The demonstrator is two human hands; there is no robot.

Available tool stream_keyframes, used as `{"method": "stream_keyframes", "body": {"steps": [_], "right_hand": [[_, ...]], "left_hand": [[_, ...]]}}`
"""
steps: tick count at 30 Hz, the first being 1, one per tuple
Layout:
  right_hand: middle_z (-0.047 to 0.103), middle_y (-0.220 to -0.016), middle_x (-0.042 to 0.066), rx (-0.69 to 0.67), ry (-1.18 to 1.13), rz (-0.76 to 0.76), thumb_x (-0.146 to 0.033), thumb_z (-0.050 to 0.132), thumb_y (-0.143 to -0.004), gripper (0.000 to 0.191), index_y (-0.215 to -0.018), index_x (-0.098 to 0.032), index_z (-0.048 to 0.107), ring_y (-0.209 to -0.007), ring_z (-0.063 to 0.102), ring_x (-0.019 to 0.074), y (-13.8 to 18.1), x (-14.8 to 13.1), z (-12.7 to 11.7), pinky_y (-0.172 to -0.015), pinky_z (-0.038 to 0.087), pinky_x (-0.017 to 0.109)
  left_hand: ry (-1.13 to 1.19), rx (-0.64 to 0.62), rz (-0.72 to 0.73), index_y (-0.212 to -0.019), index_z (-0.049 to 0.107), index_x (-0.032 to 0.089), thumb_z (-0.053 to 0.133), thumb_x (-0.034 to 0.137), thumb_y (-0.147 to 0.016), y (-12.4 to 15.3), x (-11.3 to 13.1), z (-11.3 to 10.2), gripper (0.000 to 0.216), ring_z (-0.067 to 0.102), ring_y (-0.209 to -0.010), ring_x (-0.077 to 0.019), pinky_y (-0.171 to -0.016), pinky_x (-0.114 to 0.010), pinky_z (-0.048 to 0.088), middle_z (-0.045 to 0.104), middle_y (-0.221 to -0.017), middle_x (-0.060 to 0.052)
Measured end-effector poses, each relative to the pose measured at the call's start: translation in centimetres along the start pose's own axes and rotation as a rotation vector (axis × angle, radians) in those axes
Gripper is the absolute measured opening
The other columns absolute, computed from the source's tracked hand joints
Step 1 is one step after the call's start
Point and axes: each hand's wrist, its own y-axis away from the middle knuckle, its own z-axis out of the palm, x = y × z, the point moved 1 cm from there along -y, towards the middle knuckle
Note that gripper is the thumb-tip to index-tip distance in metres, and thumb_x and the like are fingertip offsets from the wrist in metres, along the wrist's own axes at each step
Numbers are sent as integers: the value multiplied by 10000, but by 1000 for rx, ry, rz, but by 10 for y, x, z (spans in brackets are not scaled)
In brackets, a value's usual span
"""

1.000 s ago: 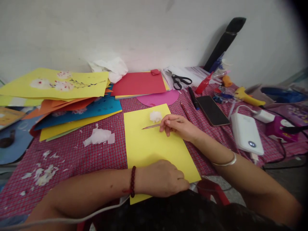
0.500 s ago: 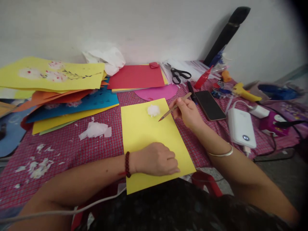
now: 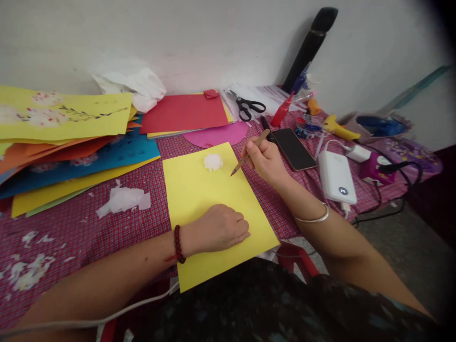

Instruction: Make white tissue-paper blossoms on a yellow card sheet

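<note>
With the right hand (image 3: 265, 160) gripping the pencil (image 3: 239, 166) just right of the white tuft (image 3: 213, 162), the clenched left hand (image 3: 218, 229) should steady the yellow sheet (image 3: 195, 194) at the desk's (image 3: 153, 209) near edge.

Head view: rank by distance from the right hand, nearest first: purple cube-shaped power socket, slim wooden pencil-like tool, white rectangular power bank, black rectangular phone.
1. Slim wooden pencil-like tool: held in the right hand.
2. Black rectangular phone: just right.
3. White rectangular power bank: farther right.
4. Purple cube-shaped power socket: right, past the power bank.
</note>
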Motion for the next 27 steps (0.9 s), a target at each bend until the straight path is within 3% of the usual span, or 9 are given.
{"method": "stream_keyframes", "body": {"steps": [11,19,27], "right_hand": [[411,-476,-58,-239,-125,75,-691,488,-896,541,-720,-184,562,-406,351,81,6,0,6,-409,238,239],[438,-556,-34,-239,12,-29,-699,462,-901,569,-703,-175,564,-480,378,86,7,-7,7,-446,273,245],[447,-501,-43,-297,-12,34,-702,454,-902,568,-711,-177,560,-414,397,87,8,-7,8,-419,276,243]], "left_hand": [[2,22,-5,-744,591,174,483,336,-991,0,0,0,315,555,-584,-148,-545,-318,370,622,-681,-3],[34,13,-21,-733,578,175,483,326,-991,1,0,0,313,548,-576,-141,-540,-313,378,614,-680,-1],[21,14,-8,-747,585,170,479,326,-994,1,-1,2,311,563,-603,-138,-552,-307,380,627,-690,-12]]}}
